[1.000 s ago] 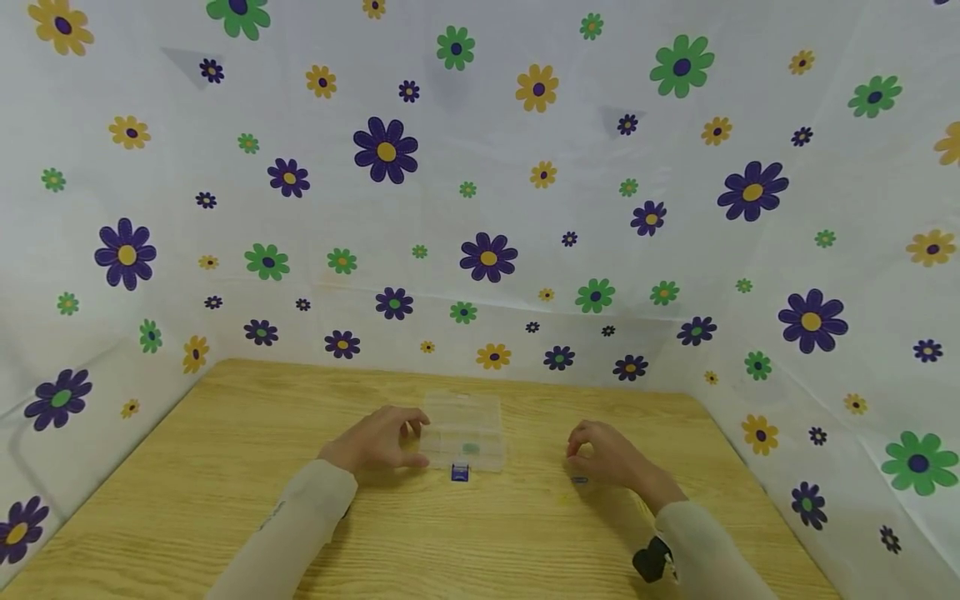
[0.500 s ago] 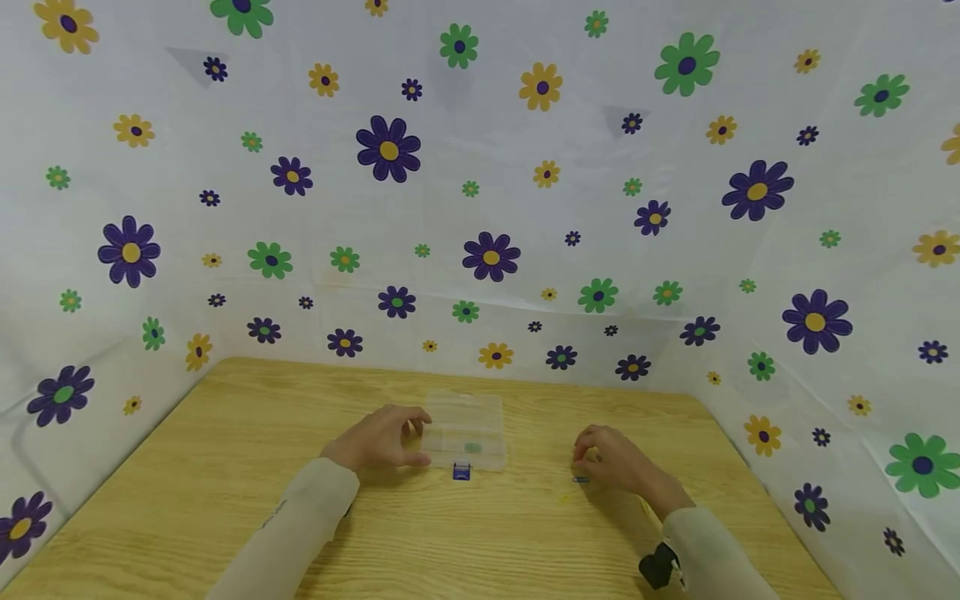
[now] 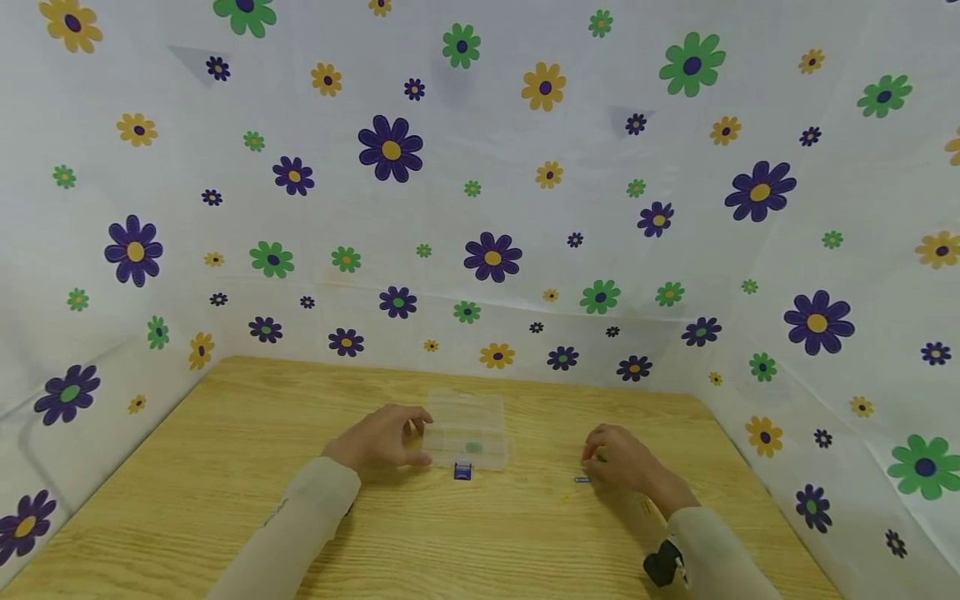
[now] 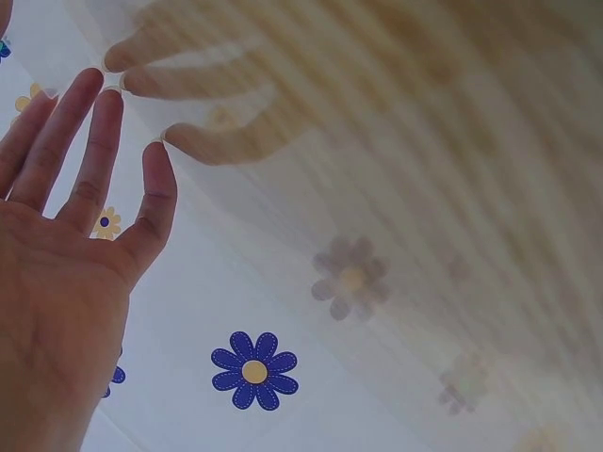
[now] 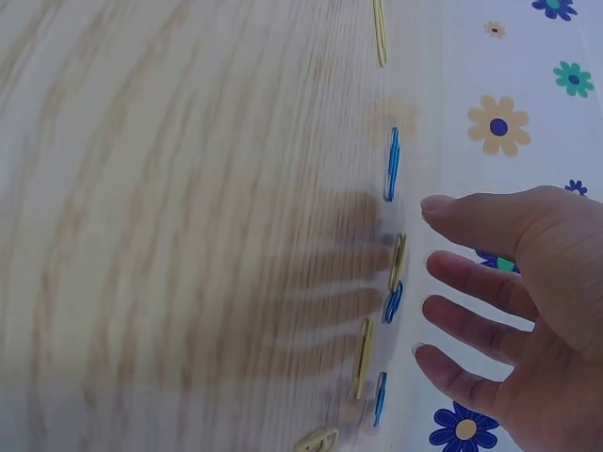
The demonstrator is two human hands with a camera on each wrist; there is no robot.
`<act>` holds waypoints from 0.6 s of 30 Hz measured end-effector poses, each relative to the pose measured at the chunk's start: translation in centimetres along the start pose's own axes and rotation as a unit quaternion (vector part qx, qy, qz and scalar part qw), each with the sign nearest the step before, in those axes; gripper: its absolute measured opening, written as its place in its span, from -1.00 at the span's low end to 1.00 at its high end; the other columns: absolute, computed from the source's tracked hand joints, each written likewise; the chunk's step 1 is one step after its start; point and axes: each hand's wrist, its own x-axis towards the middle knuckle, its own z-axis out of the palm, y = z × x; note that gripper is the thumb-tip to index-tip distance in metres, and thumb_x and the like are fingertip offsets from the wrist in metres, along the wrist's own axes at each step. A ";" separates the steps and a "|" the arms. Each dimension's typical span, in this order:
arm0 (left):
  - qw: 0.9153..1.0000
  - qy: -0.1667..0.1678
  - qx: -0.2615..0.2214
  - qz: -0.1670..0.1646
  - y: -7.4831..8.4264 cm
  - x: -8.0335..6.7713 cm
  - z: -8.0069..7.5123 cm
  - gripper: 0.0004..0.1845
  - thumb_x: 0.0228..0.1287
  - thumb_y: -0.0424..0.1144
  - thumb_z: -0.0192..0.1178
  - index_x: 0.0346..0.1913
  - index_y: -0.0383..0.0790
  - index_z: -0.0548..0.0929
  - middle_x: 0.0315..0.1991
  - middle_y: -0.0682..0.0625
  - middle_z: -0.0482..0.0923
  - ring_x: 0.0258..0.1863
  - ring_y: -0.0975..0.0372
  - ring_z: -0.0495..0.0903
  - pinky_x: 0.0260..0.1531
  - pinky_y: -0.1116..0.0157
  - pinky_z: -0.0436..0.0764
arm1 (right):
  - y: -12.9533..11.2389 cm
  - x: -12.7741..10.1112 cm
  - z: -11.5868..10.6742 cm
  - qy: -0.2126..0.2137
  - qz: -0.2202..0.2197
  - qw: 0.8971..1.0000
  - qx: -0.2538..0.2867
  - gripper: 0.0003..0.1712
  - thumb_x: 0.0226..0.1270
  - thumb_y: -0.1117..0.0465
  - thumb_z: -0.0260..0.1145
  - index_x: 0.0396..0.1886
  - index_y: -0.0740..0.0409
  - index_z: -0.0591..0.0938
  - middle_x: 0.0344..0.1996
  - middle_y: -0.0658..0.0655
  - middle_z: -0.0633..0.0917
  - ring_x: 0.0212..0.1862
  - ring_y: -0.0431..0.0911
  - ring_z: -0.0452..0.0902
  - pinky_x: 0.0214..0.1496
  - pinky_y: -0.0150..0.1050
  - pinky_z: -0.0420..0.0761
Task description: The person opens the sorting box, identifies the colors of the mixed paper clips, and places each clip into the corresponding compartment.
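Two hands low on a wooden bench, beside a clear box.

Lower centre-right, the right hand [image 3: 622, 461] hovers with loose fingers over small blue and yellow paper clips [image 5: 391, 165]; left of centre, the left hand [image 3: 382, 439] touches the clear plastic compartment box [image 3: 471, 433], fingers relaxed, gripping nothing.

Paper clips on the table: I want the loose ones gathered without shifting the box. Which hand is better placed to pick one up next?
The right hand: its fingers hover just beside the paper clips, while the left hand rests against the clear box.
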 end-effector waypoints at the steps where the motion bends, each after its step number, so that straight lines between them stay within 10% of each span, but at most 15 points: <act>1: 1.000 0.001 0.001 0.002 0.0 0.0 0.0 -0.27 0.07 0.21 0.50 0.23 -0.15 0.64 0.00 0.04 0.70 -0.04 0.18 0.61 0.11 0.04 0.60 | 0.0 0.0 0.0 0.001 0.005 1.000 0.002 -0.91 0.26 0.34 0.46 -0.43 0.09 0.77 -0.22 0.07 0.74 -0.13 -0.02 0.65 -0.03 -0.04 0.67; 18: 1.000 -0.002 0.000 0.007 -0.4 0.1 0.1 -0.26 0.07 0.22 0.50 0.24 -0.15 0.63 -0.01 0.05 0.69 -0.04 0.20 0.60 0.10 0.06 0.61 | 1.0 -0.5 0.0 0.044 0.031 0.998 -0.034 -0.91 0.17 0.35 0.52 -0.49 0.14 0.76 -0.27 0.14 0.75 -0.12 0.12 0.66 0.14 0.19 0.60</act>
